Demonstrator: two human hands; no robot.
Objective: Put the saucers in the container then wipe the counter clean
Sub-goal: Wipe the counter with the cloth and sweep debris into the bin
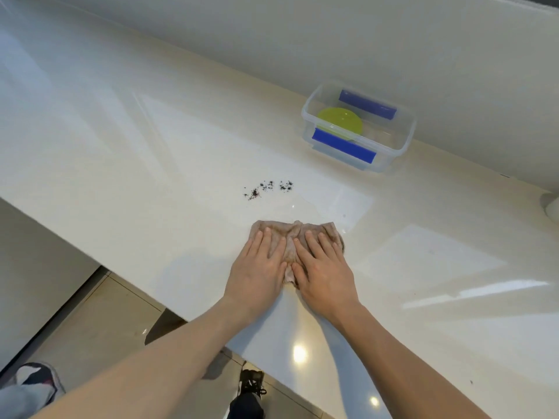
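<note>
Left hand (260, 269) lies flat, fingers straight and slightly spread, palm down on the left half of a beige-brown cloth (295, 237). Right hand (323, 269) same pose, flat and fingers straight, pressing the right half; the 2 hands sit side by side, thumbs nearly meeting over the cloth's bunched middle. Neither hand curls round anything. Cloth lies crumpled on the white counter (151, 152), near its front edge, mostly covered by the hands, only its far edge and center fold showing. Just beyond the cloth, up and slightly left, a small scatter of dark crumbs (269, 188) lies on the counter, apart from the cloth. Farther back and right, a clear plastic container (390, 160) stands on the counter close to the white wall (363, 40), lid off, with 2 blue clip flaps (344, 145) on its long sides. Inside it a lime-green saucer (340, 119) lies flat on the bottom; cannot tell whether more than 1 is stacked there. A white object (552, 207) is cut off at the right edge of the counter. Below the counter's front edge, beige tiled floor (99, 322) shows, with 2 shoes (251, 384) at the bottom, 1 dark in the middle, 1 grey-and-dark at far left. Glossy counter surface carries light reflections.
</note>
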